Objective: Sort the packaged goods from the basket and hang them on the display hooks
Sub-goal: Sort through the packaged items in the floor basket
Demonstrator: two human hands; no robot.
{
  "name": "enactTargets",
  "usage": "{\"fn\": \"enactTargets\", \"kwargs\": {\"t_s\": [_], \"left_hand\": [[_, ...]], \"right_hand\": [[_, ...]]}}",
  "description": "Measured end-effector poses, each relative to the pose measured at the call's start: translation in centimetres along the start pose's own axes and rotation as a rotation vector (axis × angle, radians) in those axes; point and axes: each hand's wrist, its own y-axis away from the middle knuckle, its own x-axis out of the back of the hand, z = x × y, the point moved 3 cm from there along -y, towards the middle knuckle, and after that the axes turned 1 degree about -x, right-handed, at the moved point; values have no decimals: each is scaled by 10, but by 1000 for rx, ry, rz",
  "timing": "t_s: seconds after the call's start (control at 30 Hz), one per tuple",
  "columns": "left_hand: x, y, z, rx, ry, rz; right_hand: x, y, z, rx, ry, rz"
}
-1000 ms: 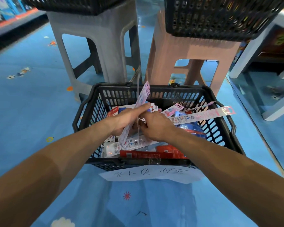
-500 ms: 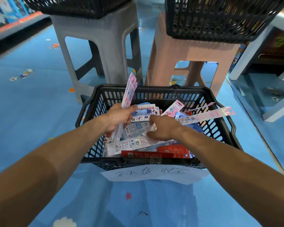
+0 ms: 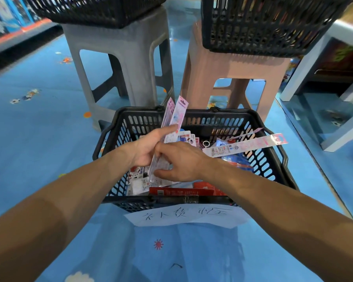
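A black basket (image 3: 259,159) of packaged goods sits on the blue floor (image 3: 39,139), and above its middle the left hand (image 3: 149,147) grips two long pink packets (image 3: 174,117) that stick up past its far rim, while the right hand (image 3: 179,161) has its fingers curled around the packets' lower part. Another long packet (image 3: 251,144) lies across the basket's right rim, and a handwritten paper label (image 3: 188,215) hangs from its near wall. Just behind the basket a grey stool (image 3: 118,47) and a pink stool (image 3: 228,66) each carry another black basket.

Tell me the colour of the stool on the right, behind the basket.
Dusty pink stool, clearest in the head view.
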Motion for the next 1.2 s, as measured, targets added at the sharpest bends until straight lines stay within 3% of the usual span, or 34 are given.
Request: {"fn": "enactTargets", "kwargs": {"t_s": [0.13, 0.27, 0.43, 0.6, 0.73, 0.87, 0.93, 1.0, 1.1, 1.2], "left_hand": [[9, -5, 0, 0, -80, 154], [20, -9, 5, -107, -138, 329], [29, -7, 0, -88, -169, 357], [34, -8, -10, -4, -257, 304], [30, -7, -10, 20, -263, 236], [21, 1, -4, 12, -237, 168], [17, 6, 1, -2, -160, 131], [10, 13, 5, 4, -98, 52], [4, 20, 6, -20, -221, -48], [7, 16, 3, -7, -341, -44]], "right_hand": [[-4, 3, 11, -52, -284, -63], [-4, 2, 24, -187, -481, 26], [-11, 13, 51, -246, 78, -213], [-12, 19, 57, -259, 205, -266], [6, 18, 53, -191, 351, -137], [27, 14, 50, -92, 380, 306], [28, 14, 49, -59, 389, 427], [27, 12, 47, -53, 390, 465], [28, 10, 47, -66, 375, 486], [29, 13, 54, -278, 334, 349]]}}
